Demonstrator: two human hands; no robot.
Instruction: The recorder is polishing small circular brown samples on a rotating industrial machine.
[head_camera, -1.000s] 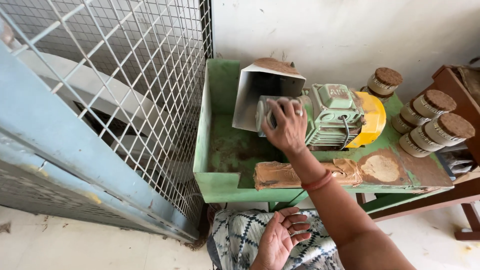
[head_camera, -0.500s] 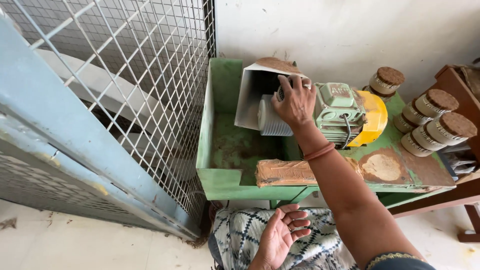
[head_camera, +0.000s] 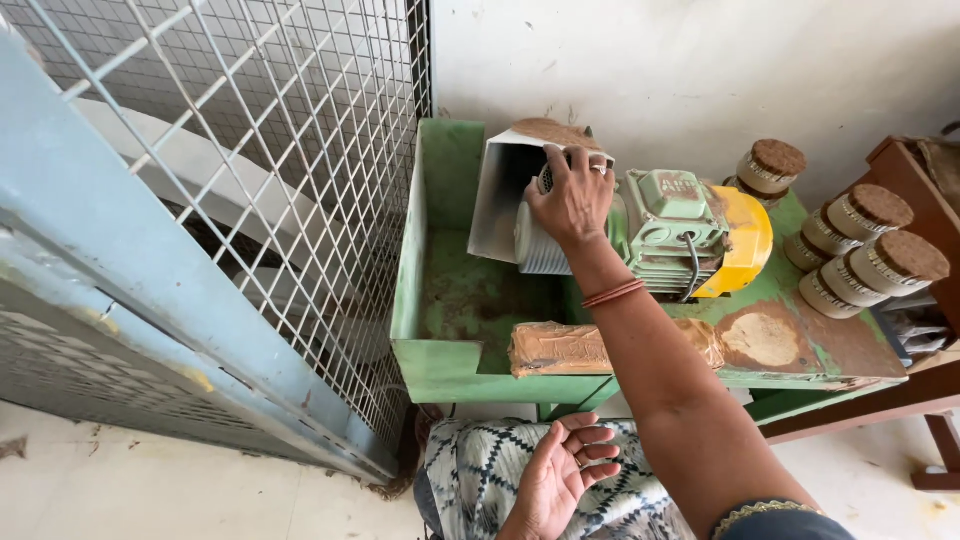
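One hand (head_camera: 572, 200) on green motor (head_camera: 668, 232)

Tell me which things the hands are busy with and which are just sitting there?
In use:
right hand on the ribbed white cylinder
metal hopper
green motor
left hand, open over the patterned cloth

Just lying about:
cork-topped jars
brown slab
wire mesh gate

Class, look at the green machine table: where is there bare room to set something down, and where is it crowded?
Free: the sunken green tray floor, bordered by the metal hopper, the tray's left wall and the brown block; also the stained patch before the motor. Crowded: the right edge, packed with cork-topped jars, and around the right hand.
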